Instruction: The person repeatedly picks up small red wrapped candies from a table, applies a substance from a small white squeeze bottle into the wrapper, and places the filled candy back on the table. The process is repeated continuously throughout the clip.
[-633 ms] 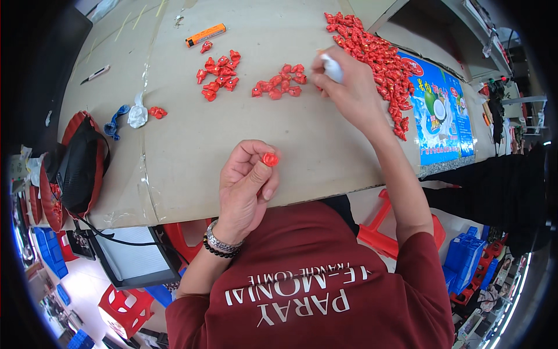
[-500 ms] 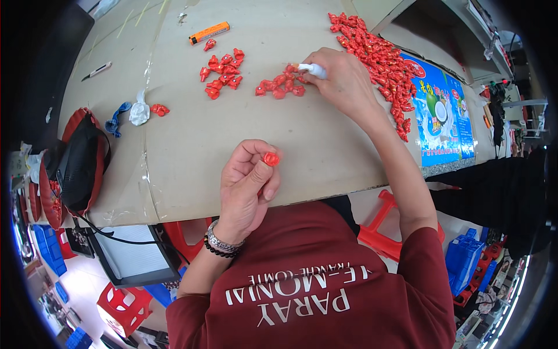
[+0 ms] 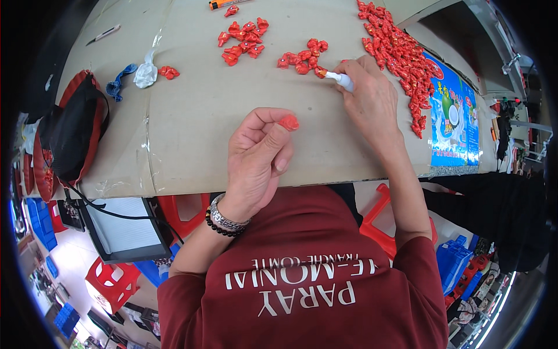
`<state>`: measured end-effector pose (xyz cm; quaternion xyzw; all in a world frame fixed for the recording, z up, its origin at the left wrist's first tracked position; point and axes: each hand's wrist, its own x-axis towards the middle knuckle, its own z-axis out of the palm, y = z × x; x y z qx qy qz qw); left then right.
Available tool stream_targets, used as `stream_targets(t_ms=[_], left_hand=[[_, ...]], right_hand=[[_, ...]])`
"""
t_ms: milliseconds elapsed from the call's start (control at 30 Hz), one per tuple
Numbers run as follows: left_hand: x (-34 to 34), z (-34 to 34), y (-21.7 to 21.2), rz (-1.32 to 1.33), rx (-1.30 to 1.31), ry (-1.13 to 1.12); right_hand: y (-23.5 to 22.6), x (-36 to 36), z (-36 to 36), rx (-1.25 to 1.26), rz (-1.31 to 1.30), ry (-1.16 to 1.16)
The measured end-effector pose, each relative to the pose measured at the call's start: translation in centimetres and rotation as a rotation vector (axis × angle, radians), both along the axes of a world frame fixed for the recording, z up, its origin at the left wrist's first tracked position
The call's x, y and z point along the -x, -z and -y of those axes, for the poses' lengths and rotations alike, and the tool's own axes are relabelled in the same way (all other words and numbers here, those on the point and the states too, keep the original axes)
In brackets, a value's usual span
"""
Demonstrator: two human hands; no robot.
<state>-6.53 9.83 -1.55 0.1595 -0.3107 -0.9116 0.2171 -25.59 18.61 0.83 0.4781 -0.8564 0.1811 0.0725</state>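
My left hand (image 3: 258,154) rests on the cardboard-covered table (image 3: 197,110) and pinches one small red plastic piece (image 3: 289,122) between thumb and forefinger. My right hand (image 3: 369,99) grips a small white tube (image 3: 340,78), its tip touching a red piece at the edge of a small cluster of red pieces (image 3: 302,58). A second cluster of red pieces (image 3: 241,41) lies farther out. A long heap of red pieces (image 3: 398,58) runs along the right side, just beyond my right hand.
An orange utility knife (image 3: 224,3) lies at the far edge. At the left lie a crumpled white and blue wrapper (image 3: 136,75), a stray red piece (image 3: 168,72), a pen (image 3: 104,35) and a black-and-red bag (image 3: 72,128). A blue printed sheet (image 3: 453,113) covers the table's right end.
My right hand has swung left from the long heap, bringing the white tube's tip down onto the small cluster. My left hand has kept its hold on the single red piece.
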Motion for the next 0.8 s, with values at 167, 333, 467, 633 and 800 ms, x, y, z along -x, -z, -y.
stream_targets(t_ms=[167, 333, 467, 633, 800], left_hand=[[0.1, -0.2, 0.0, 0.004, 0.013, -0.002], [0.1, -0.4, 0.0, 0.005, 0.034, 0.023], [0.3, -0.7, -0.5, 0.003, 0.0, 0.055], [0.8, -1.1, -0.7, 0.007, 0.019, 0.063], [0.8, -1.0, -0.7, 0.009, -0.062, 0.089]], right_hand=[[0.3, 0.0, -1.1, 0.128, 0.156, 0.009], [-1.0, -1.0, -2.5, 0.448, 1.119, 0.009], [-1.3, -2.5, -2.8, 0.564, 1.275, -0.019], [-1.5, -3.9, -3.4, 0.677, 1.382, -0.091], [-2.1, -4.6, -3.7, 0.696, 1.38, -0.133]])
